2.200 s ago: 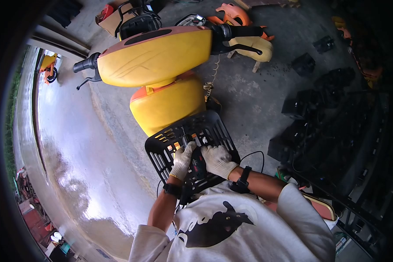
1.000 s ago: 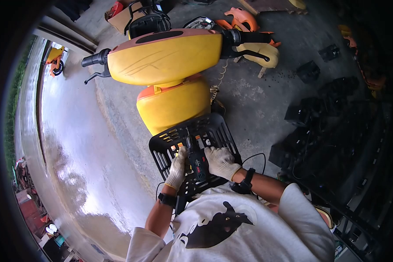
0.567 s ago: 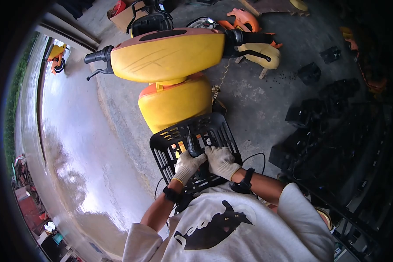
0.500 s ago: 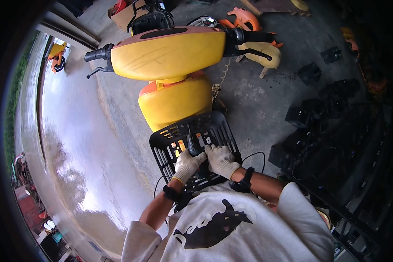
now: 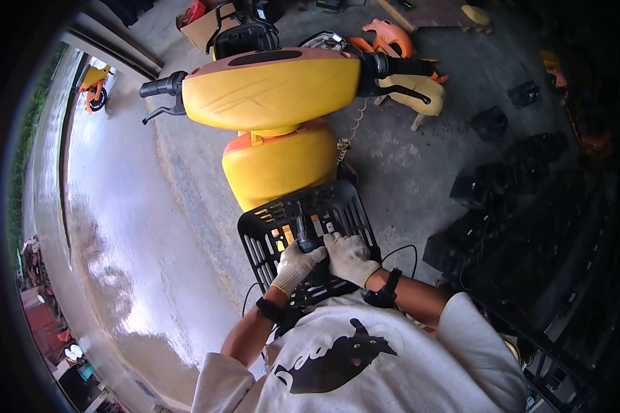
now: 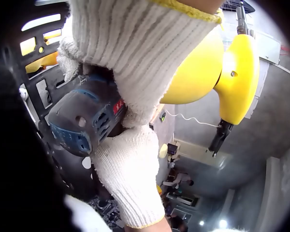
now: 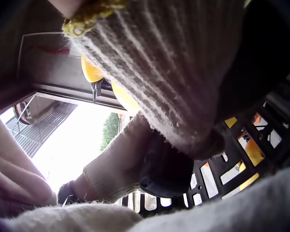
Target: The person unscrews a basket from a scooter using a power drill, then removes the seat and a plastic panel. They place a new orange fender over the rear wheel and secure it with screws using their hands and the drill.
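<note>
Two hands in white knit gloves hold a dark power drill inside a black slotted basket. The bit end faces away from the body, toward the basket's far side. My left hand lies over the drill's body with the thumb across its top, holding it. On the other side, my right hand grips the drill, fingers curled. In the left wrist view, the motor housing shows dark blue and black, with the right glove below it. Most of the handle is hidden by the gloves.
A yellow scooter front with handlebars rises just beyond the basket. Black boxes lie on the concrete floor to the right. A cable loops out beside the basket. Orange body panels lie farther back.
My left hand has shifted from the drill's front to its side, then back over its body, covering the housing. The right hand stays on the drill. The head view has shifted slightly.
</note>
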A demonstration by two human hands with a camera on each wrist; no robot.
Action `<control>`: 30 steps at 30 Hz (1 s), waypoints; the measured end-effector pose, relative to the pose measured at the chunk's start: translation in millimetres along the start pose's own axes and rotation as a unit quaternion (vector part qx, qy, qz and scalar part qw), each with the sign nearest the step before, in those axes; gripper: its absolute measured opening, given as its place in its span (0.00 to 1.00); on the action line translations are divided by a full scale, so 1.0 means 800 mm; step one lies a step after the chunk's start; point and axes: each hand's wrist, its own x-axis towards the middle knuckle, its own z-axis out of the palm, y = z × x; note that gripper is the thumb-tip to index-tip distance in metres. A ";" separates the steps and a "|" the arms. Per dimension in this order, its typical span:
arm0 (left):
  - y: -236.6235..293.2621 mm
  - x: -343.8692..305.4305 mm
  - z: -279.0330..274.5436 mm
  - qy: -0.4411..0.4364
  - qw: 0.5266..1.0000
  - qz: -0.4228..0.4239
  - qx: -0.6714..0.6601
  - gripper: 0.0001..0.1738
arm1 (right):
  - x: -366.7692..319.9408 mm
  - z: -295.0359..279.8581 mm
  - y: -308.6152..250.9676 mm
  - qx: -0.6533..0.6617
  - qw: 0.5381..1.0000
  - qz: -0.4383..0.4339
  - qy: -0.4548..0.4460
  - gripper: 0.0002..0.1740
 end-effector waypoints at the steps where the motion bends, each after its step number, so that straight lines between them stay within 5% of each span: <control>1: -0.001 0.000 0.002 0.007 1.000 0.002 -0.002 0.37 | 0.000 -0.001 0.000 0.000 1.000 0.002 -0.006 0.16; 5: -0.054 0.033 0.007 -0.032 0.995 0.036 -0.089 0.41 | 0.002 -0.007 -0.002 -0.004 0.999 0.008 -0.039 0.16; 8: -0.047 0.041 -0.003 -0.062 0.981 -0.031 -0.179 0.45 | 0.001 -0.002 0.000 -0.010 1.000 0.000 -0.023 0.17; 14: -0.045 0.043 0.000 -0.063 0.986 0.026 -0.152 0.45 | 0.001 -0.011 -0.003 -0.015 0.999 0.008 -0.041 0.18; 30: -0.045 0.055 0.007 -0.061 0.958 0.014 -0.279 0.27 | 0.001 -0.013 -0.005 0.004 0.999 0.022 -0.047 0.17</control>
